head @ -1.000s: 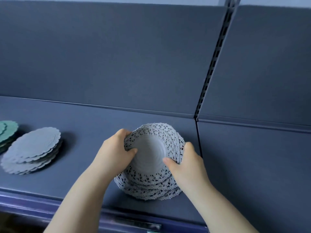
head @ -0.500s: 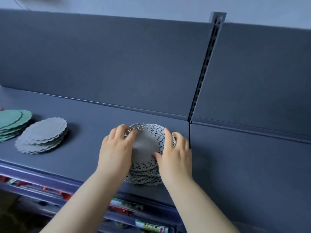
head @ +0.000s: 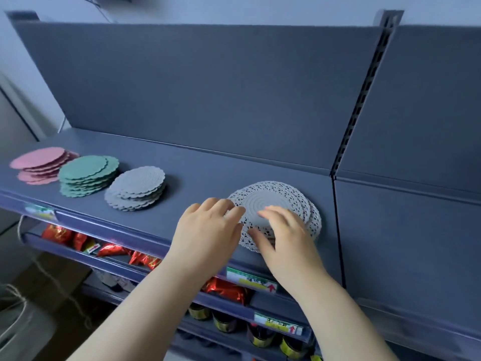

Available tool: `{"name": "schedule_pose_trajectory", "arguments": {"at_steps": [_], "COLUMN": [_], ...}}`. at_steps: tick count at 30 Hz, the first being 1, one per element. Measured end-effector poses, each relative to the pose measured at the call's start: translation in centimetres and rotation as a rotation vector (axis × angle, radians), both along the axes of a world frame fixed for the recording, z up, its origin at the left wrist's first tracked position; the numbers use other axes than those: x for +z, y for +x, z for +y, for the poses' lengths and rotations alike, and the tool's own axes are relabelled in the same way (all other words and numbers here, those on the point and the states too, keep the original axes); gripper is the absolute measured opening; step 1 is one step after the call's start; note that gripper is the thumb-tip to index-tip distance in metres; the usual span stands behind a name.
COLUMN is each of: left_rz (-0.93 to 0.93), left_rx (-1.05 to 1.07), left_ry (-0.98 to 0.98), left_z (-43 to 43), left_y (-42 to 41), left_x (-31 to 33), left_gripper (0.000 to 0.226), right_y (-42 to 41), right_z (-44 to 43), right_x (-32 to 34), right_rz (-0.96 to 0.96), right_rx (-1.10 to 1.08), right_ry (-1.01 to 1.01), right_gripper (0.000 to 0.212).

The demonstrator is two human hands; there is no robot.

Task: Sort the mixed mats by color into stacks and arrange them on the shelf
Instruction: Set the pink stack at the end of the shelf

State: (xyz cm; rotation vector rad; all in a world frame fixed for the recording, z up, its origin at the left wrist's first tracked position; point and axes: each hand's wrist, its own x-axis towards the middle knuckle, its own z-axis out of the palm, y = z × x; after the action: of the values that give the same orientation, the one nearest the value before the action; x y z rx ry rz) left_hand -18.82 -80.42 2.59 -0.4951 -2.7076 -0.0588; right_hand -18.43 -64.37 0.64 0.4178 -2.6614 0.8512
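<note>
Left hand (head: 208,230), right hand (head: 285,237) half-hide lace stack (head: 273,198) — fingers blurred.

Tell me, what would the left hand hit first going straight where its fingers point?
The left hand would meet the white lace mat stack at once; its fingertips seem to touch the rim.

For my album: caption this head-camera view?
Left hand and right hand rest on a white lace mat stack on the shelf, right of grey stack, green stack and pink stack.
</note>
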Motion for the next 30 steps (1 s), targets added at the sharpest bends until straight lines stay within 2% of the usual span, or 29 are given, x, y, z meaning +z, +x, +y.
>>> {"name": "schedule_pose_trajectory", "arguments": {"at_steps": [6, 16, 30], "left_rz": [0.065, -0.004, -0.041], "left_rx": [-0.037, -0.079, -0.125], "left_ry": [0.043, -0.001, 0.121], "left_z": [-9.1, -25.8, -28.9], "left_y": [-0.2, -0.8, -3.9], "left_x": [0.8, -1.9, -2.6], "left_gripper": [0.030, 0.033, 0.033], "right_y": [0.8, 0.6, -2.5], "right_z": [-6.8, -24.7, -26.0], "right_x": [0.9, 0.0, 0.1], "right_rz": [-0.017, -0.003, -0.049], "right_rx": [-0.050, -0.003, -0.112], "right_ry": [-0.026, -0.001, -0.008], "right_gripper": [0.040, 0.041, 0.038]}}
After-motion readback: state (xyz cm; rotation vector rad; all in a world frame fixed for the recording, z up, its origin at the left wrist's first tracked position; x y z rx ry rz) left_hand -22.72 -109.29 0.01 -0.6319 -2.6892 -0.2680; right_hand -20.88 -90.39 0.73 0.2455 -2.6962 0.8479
